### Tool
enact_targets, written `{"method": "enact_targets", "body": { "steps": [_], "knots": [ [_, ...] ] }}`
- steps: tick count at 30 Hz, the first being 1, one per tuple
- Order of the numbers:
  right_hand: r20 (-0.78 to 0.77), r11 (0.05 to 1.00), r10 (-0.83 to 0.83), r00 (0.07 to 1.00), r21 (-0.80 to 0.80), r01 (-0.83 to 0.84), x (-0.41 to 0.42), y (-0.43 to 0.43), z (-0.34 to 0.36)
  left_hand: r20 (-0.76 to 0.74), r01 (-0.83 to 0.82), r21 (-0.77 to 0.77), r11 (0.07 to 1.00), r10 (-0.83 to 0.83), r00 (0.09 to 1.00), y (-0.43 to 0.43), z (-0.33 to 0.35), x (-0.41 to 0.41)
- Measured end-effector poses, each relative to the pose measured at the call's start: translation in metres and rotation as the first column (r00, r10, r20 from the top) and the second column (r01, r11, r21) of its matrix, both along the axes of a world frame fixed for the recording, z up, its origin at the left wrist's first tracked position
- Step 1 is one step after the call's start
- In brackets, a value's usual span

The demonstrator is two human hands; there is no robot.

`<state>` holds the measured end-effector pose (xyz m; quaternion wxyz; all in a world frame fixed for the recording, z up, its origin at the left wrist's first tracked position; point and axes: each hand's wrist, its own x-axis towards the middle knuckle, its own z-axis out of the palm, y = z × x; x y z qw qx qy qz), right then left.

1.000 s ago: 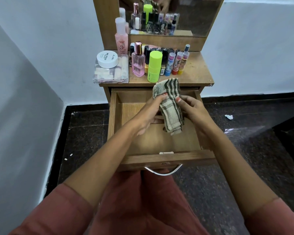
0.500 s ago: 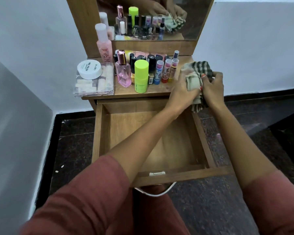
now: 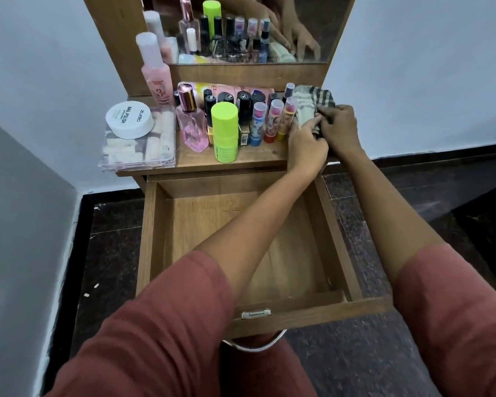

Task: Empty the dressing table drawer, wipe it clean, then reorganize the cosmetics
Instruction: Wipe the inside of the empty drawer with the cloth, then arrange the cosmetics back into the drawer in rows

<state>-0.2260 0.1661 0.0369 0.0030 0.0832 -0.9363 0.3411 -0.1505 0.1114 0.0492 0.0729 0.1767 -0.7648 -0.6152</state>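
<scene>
The tabletop (image 3: 252, 157) bears clustered cosmetics (image 3: 224, 130), a clear case (image 3: 138, 151) and, apparently, a striped cloth (image 3: 312, 100).

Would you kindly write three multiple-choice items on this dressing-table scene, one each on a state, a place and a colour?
1. The drawer is:
A) shut
B) pulled open, no cosmetics visible inside
C) open and packed with bottles

2. The striped cloth lies:
A) on the floor
B) at the right end of the tabletop
C) atop the white jar

3. The front bottle beside the pink perfume is:
A) lime green
B) blue
C) black

Answers:
1 B: its bare wooden bottom shows on either side of the arm.
2 B: the left hand and right hand hold it there, next to the lip balm tubes.
3 A: both its body and its cap are lime green.
</scene>
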Motion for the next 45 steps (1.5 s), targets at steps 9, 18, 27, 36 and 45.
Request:
{"method": "enact_targets", "body": {
  "steps": [9,18,27,36,45],
  "knots": [
    [-0.017,0.997,-0.005,1.0,0.077,0.006,0.013,0.002,0.009,-0.017,-0.037,0.029,0.999,0.037,0.999,0.004,0.006,0.029],
    [-0.274,0.987,-0.102,0.956,-0.151,0.062,0.086,-0.005,0.011,-0.042,-0.06,-0.031,0.998,0.059,0.997,-0.012,-0.002,0.083],
    [-0.186,0.899,-0.004,0.982,-0.431,-0.078,0.178,-0.071,0.003,-0.207,-0.218,-0.159,0.963,0.183,0.961,-0.079,-0.016,0.158],
    [-0.17,0.888,0.137,0.976,-0.416,-0.197,0.2,-0.162,0.005,-0.29,-0.553,-0.134,0.822,0.501,0.815,-0.187,-0.009,0.178],
    [-0.105,0.939,0.035,0.994,-0.338,-0.068,0.178,-0.198,-0.009,0.11,-0.47,-0.105,0.876,0.48,0.87,-0.243,0.003,0.124]
  ]
}}
